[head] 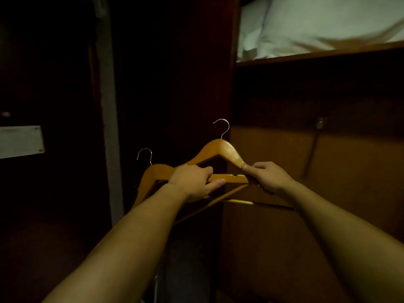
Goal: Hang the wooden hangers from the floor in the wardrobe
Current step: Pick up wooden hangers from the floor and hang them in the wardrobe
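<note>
Counted 2 wooden hangers [220,147], 2 metal hooks [222,127], one apiece. 1 extra bar [240,202] lower down; couldn't tell if it was a third hanger. 2 hands: left hand [192,182], right hand [270,177]. 1 shelf [317,54], apparently 2 white pillows [328,20].

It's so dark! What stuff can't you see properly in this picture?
Wardrobe rail: lost in the darkness of the head view.
Floor: too dark to tell whether hangers remain there.
Lower hanger: its middle hides under the left hand.
Upper hanger: its left arm runs behind that hand; the right hand pinches over its tip.
White bedding: cut off by the top and right edges.
</note>
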Tool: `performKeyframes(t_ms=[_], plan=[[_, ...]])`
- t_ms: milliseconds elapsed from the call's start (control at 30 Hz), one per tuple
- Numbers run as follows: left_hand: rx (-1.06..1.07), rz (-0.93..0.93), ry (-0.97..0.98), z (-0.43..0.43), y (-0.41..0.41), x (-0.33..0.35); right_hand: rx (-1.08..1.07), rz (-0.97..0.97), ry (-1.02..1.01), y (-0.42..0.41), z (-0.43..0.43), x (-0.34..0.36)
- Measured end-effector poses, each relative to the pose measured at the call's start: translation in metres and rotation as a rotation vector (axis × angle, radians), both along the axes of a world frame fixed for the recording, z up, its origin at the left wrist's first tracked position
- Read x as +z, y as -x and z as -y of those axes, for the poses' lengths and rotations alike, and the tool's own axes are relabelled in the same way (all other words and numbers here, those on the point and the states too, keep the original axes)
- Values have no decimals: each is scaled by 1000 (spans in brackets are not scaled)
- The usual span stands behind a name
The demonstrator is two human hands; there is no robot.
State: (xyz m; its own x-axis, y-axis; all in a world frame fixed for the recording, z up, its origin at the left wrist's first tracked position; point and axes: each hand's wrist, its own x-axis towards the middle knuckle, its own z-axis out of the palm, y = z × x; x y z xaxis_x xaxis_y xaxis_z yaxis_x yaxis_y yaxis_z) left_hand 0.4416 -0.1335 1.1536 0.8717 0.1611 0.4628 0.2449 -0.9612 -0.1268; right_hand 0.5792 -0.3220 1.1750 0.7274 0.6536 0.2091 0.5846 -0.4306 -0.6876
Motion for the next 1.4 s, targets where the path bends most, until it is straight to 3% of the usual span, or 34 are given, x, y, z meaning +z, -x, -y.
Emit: performKeyframes(t_ms=[267, 533, 1167, 1400], plan=[[-159, -36, 16, 99, -124, 14, -174, -1, -15, -90, 117, 14], [-255, -29, -54, 152, -216, 21, -297, 39, -37, -155, 179, 12], [-546, 13, -132, 167, -396, 48, -546, 55, -152, -289, 205, 21], [-565, -3, -127, 169, -434, 46, -572, 72, -134, -343, 189, 28]])
